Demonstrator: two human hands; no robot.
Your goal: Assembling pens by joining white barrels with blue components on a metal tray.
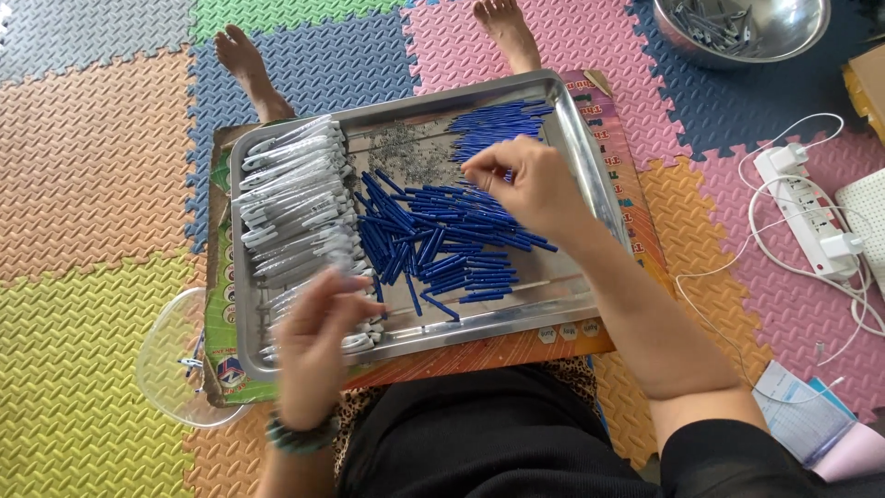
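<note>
Black-clad lap (498, 433) at the bottom edge, with both forearms reaching away from the camera. Left hand (318, 337) — a bead bracelet (300, 433) on its wrist — is blurred over the near-left corner of the steel tray (544, 295); its fingers curl loosely above the white parts (295, 198), but whether it grips one cannot be told. Right hand (525, 184) hovers over the tray's middle, thumb and forefinger pinched together at the tips just above the blue tubes (442, 240); whatever is pinched is too small to make out. The white parts lie stacked along the tray's left side; the blue tubes form a loose heap in the centre, with a tidier bundle (498, 120) at the far right corner and a patch of small grey bits (410, 152) between them. The tray rests on a flat printed card (221, 332) — green at the left edge, orange along the near and right edges. A clear plastic lid (171, 364) lies left of it on the coloured foam mats (92, 166). Far right: a steel bowl (784, 32), a white power strip (807, 212) with cables, and a blue-and-white paper packet (802, 415).
</note>
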